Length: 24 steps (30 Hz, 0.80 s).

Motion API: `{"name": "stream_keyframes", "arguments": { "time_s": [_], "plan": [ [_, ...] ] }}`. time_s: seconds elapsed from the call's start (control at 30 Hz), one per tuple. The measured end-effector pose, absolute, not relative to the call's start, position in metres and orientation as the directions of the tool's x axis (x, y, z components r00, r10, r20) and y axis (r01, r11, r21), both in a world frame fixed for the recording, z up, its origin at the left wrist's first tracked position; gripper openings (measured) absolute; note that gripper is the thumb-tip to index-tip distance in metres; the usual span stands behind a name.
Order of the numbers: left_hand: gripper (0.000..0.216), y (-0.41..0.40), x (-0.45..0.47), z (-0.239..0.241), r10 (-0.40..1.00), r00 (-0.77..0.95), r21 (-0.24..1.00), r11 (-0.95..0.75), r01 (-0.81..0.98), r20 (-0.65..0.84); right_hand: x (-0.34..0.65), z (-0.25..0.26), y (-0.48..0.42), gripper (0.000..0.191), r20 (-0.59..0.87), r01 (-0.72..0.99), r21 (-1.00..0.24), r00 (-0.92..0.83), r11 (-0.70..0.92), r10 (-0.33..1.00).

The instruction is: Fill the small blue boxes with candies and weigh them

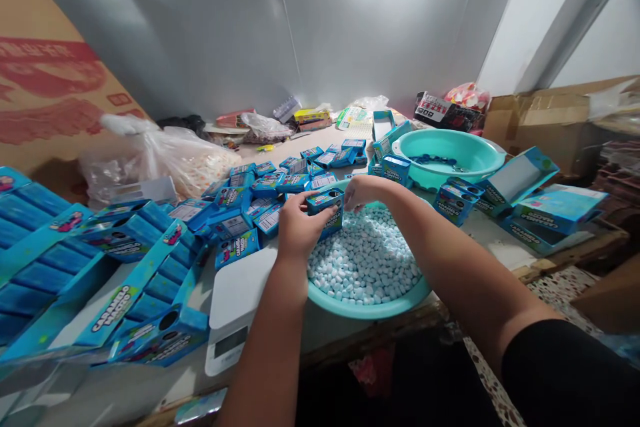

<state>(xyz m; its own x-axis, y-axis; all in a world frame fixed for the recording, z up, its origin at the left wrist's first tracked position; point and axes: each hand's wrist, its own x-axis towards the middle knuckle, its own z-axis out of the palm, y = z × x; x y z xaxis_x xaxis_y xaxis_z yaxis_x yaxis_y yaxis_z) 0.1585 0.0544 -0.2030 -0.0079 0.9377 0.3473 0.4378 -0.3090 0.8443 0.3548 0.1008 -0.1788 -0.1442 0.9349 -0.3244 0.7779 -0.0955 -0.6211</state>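
Note:
My left hand (pixel 299 221) grips a small blue candy box (pixel 331 219) by its sides, held upright over a teal basin (pixel 367 311). White and pale blue candies (pixel 367 260) fill that basin. Just right of the box, my right hand (pixel 356 192) reaches down at the basin's far side with its fingers bent. My forearm partly hides those fingers, and whether they hold candies I cannot make out. A white kitchen scale (pixel 239 300) lies left of the basin, beside my left forearm.
Many small blue boxes (pixel 270 183) are heaped behind the scale. Filled display cartons (pixel 113 310) stand at the left. A second teal basin (pixel 450 147) and open blue cartons (pixel 520 180) are at the right. A plastic bag (pixel 170 153) sits at the back left.

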Motion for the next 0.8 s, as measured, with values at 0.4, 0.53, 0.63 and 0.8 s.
{"name": "stream_keyframes", "arguments": {
  "time_s": [0.4,0.53,0.63,0.8],
  "plan": [
    [0.053,0.054,0.159,-0.203,0.951,0.037,0.869,-0.295,0.398,0.306,0.345,-0.168,0.097,0.015,0.172,0.182,-0.971,0.070,0.157,0.983],
    [0.052,0.054,0.159,-0.201,0.951,0.055,0.864,-0.299,0.406,0.303,0.328,-0.165,0.090,0.018,0.149,-0.036,-0.988,0.053,0.151,0.987],
    [0.053,0.053,0.159,-0.200,0.956,0.047,0.871,-0.285,0.400,0.291,0.320,-0.164,0.087,0.017,0.127,-0.080,-0.988,0.055,0.131,0.990],
    [0.053,0.053,0.159,-0.201,0.958,0.036,0.888,-0.276,0.368,0.283,0.317,-0.164,0.086,0.017,0.130,-0.094,-0.987,0.045,0.134,0.991]
  ]
}}
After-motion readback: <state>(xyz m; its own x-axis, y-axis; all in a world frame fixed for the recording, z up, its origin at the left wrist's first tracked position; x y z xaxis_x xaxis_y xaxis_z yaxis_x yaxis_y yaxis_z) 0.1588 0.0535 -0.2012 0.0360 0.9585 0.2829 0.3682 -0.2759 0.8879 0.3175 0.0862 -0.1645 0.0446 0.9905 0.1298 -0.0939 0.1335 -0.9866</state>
